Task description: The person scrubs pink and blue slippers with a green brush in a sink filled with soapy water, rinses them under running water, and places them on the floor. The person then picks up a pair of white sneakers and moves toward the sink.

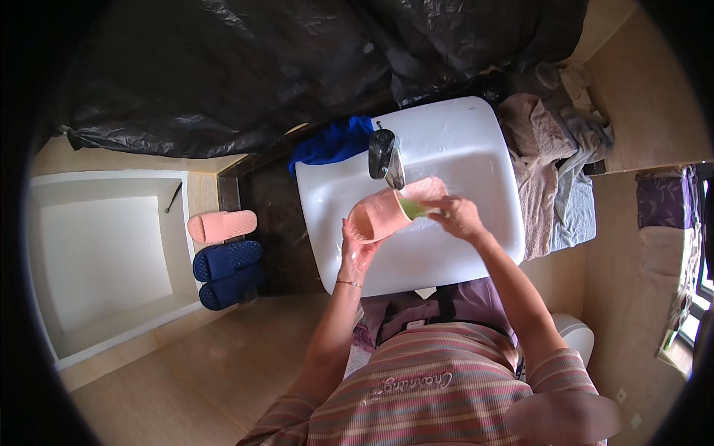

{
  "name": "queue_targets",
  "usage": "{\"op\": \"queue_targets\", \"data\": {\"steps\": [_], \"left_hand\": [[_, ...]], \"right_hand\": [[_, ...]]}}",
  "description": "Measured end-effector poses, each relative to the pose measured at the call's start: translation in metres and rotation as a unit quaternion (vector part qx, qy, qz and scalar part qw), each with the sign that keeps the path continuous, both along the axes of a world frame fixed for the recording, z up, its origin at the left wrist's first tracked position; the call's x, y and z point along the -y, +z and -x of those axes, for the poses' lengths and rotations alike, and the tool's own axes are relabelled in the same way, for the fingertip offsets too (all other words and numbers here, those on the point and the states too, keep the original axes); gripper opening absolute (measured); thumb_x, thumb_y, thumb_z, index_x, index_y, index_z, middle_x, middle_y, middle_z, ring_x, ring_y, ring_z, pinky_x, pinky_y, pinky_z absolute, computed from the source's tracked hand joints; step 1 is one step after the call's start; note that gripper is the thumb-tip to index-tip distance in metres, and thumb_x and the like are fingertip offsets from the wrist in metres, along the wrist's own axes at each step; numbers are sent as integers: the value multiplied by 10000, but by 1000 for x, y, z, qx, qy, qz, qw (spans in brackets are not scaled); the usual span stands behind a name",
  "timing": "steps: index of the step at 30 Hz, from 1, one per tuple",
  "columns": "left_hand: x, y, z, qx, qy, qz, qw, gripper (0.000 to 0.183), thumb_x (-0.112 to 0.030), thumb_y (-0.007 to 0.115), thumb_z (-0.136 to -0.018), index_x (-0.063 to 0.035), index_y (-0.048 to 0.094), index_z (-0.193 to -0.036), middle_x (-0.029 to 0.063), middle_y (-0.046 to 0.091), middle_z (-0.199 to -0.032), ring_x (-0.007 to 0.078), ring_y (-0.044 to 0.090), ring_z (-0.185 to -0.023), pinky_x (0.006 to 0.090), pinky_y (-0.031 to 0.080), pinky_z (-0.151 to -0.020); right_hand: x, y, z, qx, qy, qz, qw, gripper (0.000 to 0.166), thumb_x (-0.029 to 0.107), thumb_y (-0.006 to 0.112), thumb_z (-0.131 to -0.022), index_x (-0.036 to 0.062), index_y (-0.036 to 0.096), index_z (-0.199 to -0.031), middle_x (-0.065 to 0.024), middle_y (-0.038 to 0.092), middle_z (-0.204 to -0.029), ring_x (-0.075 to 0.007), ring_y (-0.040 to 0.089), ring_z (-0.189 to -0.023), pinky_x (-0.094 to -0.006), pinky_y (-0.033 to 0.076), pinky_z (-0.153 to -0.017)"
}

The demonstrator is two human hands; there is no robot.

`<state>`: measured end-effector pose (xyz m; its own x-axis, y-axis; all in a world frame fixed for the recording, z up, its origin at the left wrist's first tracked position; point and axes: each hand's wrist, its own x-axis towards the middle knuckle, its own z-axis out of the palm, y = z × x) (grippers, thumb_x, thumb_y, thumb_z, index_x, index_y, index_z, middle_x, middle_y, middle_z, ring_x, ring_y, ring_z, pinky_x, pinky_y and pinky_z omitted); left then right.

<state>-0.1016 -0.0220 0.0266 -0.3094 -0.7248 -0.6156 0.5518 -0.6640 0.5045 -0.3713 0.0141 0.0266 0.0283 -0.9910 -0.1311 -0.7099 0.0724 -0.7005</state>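
Observation:
A pink slide slipper (379, 211) is held over the white washbasin (446, 251), under the chrome faucet (385, 159). My left hand (357, 251) grips the slipper by its toe end, the wet fingers wrapped beneath it. In my right hand (457, 216) is a green brush or scrubber (413, 208), its tip against the slipper near the edge of the strap; blur hides its exact kind. Some suds or running water show in the basin below the slipper.
Left of the basin lie another pink slipper (223, 226) and a pair of navy slippers (228, 262), beside a white recessed tub (111, 251). A blue cloth (334, 142) drapes over the basin's back left rim. Towels (541, 167) hang at its right. Black plastic sheeting (251, 72) covers the far side.

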Motion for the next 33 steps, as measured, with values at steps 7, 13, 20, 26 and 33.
{"op": "queue_targets", "data": {"steps": [7,13,20,26,33], "left_hand": [[3,-5,-2,-3,-6,27,1000,768,-629,457,-899,-120,298,-1451,128,364,-1465,345,396,-1326,552,403,-1049],[2,0,-14,-13,10,5,1000,729,-610,392,-935,-100,289,-1447,137,372,-1453,353,409,-1313,565,415,-1038],[-3,-16,-5,8,21,-18,1000,712,-596,411,-936,-102,308,-1438,125,388,-1443,338,409,-1313,551,427,-1033],[-1,-53,-21,149,-77,137,976,506,-312,543,-965,-100,394,-1400,139,359,-1468,356,376,-1335,408,374,-1086],[5,-61,6,719,-280,464,435,543,-139,528,-912,-148,379,-1433,126,272,-1524,399,172,-1424,579,191,-1118]], "right_hand": [[-3,6,-14,5,16,38,999,287,216,731,-782,234,714,-1068,-75,673,-824,-246,658,-769,-378,525,-689],[0,-9,25,-5,-65,-2,998,301,217,730,-787,223,708,-1086,-89,692,-882,-242,665,-745,-375,531,-697],[-3,-11,-1,17,-40,-37,998,306,250,704,-806,255,696,-1112,-86,676,-847,-259,655,-778,-384,519,-721],[-4,-22,41,-134,-40,39,989,324,231,710,-784,250,688,-1106,-71,636,-780,-262,624,-801,-405,482,-744],[-15,-41,30,-175,-54,-1,983,331,194,707,-772,227,655,-1097,-89,649,-819,-284,630,-824,-420,476,-749]]}}
